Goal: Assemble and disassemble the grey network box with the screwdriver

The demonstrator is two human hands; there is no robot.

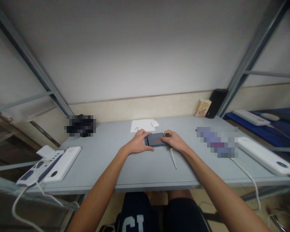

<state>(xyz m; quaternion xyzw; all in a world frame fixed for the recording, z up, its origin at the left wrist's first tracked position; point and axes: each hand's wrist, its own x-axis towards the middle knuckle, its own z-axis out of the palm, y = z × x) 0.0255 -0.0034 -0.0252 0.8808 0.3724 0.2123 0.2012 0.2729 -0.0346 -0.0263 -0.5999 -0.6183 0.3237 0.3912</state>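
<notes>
A flat dark grey box-shaped device (155, 140) with reddish marking on top and a row of small slots along its near side rests on the grey table. Around its left end, my left hand (139, 142) is closed, thumb near, fingers on the far side. My right hand (176, 141) grips a screwdriver (173, 158) with a black and yellow handle, its metal shaft pointing down toward me. The same hand's fingers also touch the right end of the device. Just behind lies a white sheet (141, 125) with several tiny dark pieces, perhaps screws, on it.
A small white object (155, 123) sits by the sheet. White power strips (64, 164) and cables lie at left, another white strip (265, 156) at right. A yellow box (202, 108) and black case (216, 103) stand back right. Metal posts flank the table (99, 170).
</notes>
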